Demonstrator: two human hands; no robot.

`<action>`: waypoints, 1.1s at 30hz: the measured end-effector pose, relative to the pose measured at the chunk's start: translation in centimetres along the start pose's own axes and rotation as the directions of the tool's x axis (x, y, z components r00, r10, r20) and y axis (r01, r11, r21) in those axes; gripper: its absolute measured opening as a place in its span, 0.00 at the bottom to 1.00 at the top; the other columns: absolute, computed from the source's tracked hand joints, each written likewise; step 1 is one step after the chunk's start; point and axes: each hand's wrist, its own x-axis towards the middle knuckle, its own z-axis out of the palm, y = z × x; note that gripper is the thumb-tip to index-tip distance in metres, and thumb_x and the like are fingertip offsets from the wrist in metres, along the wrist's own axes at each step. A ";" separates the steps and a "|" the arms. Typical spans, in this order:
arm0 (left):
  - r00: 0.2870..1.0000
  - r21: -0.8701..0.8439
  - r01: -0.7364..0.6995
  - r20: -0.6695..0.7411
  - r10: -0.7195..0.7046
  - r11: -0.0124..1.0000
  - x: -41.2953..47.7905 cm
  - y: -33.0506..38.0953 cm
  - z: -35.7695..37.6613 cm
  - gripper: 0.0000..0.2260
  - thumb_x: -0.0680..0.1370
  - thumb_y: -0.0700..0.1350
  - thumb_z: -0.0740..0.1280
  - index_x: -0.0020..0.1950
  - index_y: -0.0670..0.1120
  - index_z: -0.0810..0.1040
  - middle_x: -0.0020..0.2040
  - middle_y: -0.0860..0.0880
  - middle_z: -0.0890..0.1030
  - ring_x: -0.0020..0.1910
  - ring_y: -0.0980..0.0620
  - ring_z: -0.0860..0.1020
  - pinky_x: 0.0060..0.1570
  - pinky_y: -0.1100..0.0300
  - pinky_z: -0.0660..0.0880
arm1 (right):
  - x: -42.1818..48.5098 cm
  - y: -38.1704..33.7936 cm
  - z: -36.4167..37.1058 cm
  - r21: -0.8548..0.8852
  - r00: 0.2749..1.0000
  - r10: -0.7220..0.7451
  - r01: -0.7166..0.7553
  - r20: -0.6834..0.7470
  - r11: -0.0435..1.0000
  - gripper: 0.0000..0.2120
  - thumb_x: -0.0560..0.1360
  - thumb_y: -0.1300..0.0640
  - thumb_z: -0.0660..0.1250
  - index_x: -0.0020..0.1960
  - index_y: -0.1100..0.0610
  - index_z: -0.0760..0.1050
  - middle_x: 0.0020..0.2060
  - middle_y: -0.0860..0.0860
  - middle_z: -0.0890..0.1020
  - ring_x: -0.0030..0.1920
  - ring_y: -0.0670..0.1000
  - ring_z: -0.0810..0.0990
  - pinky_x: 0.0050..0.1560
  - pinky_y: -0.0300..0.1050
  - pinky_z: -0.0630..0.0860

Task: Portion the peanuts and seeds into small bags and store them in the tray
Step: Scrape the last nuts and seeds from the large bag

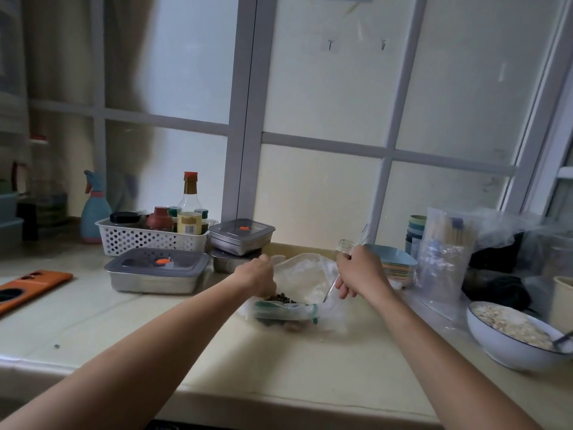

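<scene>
While left hand (257,274) curls down onto dark seeds (280,297) in large clear bag (305,274) mid-counter (217,336), right hand (361,271) grips small clear bag (363,232) upright. Step: scooping portion. Next: mouth held open, handful dropped in.

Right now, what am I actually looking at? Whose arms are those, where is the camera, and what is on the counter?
No machine here: these are a person's two bare arms, filmed by one camera worn on the head, looking down at a pale kitchen counter. The left hand is at a crumpled clear plastic bag, over a heap of dark nuts or seeds; its grip is hidden. The right hand grips a small clear plastic bag. Nearby stand steel boxes with grey lids, a white basket of bottles and a white bowl of pale flakes.
</scene>
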 end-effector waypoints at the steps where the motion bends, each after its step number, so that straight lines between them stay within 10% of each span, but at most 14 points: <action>1: 1.000 -0.014 0.007 -0.001 -0.007 1.000 0.0 0.1 0.2 0.20 0.78 0.44 0.67 0.68 0.40 0.69 0.63 0.41 0.77 0.60 0.40 0.78 0.51 0.51 0.75 | 0.0 -0.1 0.2 0.003 1.000 0.002 -0.002 0.005 1.000 0.20 0.80 0.61 0.54 0.36 0.68 0.76 0.26 0.57 0.83 0.19 0.51 0.77 0.25 0.37 0.73; 11: 0.970 -0.123 -0.089 -0.236 0.058 0.988 -0.8 1.8 -2.2 0.09 0.72 0.39 0.60 0.43 0.43 0.80 0.46 0.43 0.81 0.45 0.39 0.80 0.40 0.54 0.73 | 1.0 -0.1 3.0 0.341 0.987 0.161 -0.157 0.017 0.927 0.18 0.83 0.65 0.52 0.38 0.69 0.72 0.29 0.66 0.80 0.23 0.57 0.78 0.21 0.46 0.75; 17: 0.981 -0.162 -0.157 -0.142 0.135 0.974 -1.3 1.1 -2.7 0.07 0.73 0.40 0.62 0.37 0.44 0.78 0.41 0.45 0.81 0.42 0.41 0.81 0.36 0.55 0.74 | 1.0 1.1 3.4 0.485 0.969 0.238 -0.242 0.070 0.841 0.11 0.85 0.61 0.55 0.50 0.65 0.72 0.37 0.65 0.80 0.20 0.52 0.78 0.19 0.37 0.72; 20: 0.990 -0.201 -0.124 -0.096 0.106 0.972 -1.4 -0.2 -2.4 0.12 0.76 0.49 0.70 0.49 0.41 0.80 0.54 0.41 0.83 0.54 0.40 0.81 0.49 0.49 0.79 | 1.2 1.9 3.6 0.500 0.970 0.225 -0.242 0.095 0.832 0.11 0.84 0.60 0.57 0.50 0.65 0.74 0.34 0.63 0.82 0.25 0.54 0.82 0.22 0.38 0.74; 24: 0.997 -0.220 -0.047 -0.068 0.033 0.974 -2.3 -1.0 -2.6 0.38 0.72 0.54 0.78 0.73 0.42 0.60 0.78 0.34 0.52 0.71 0.33 0.68 0.70 0.43 0.70 | 1.1 2.1 3.4 0.506 0.974 0.204 -0.226 0.099 0.833 0.08 0.81 0.62 0.57 0.46 0.64 0.73 0.34 0.64 0.82 0.26 0.55 0.81 0.23 0.38 0.73; 33: 0.988 -0.321 -0.156 -0.050 0.148 0.934 -2.9 -0.8 -2.2 0.26 0.74 0.36 0.71 0.66 0.38 0.60 0.55 0.35 0.79 0.48 0.42 0.79 0.44 0.51 0.78 | 1.7 1.8 2.2 0.433 0.978 0.208 -0.186 -0.002 0.882 0.11 0.80 0.58 0.57 0.47 0.62 0.75 0.33 0.60 0.83 0.25 0.54 0.80 0.24 0.40 0.72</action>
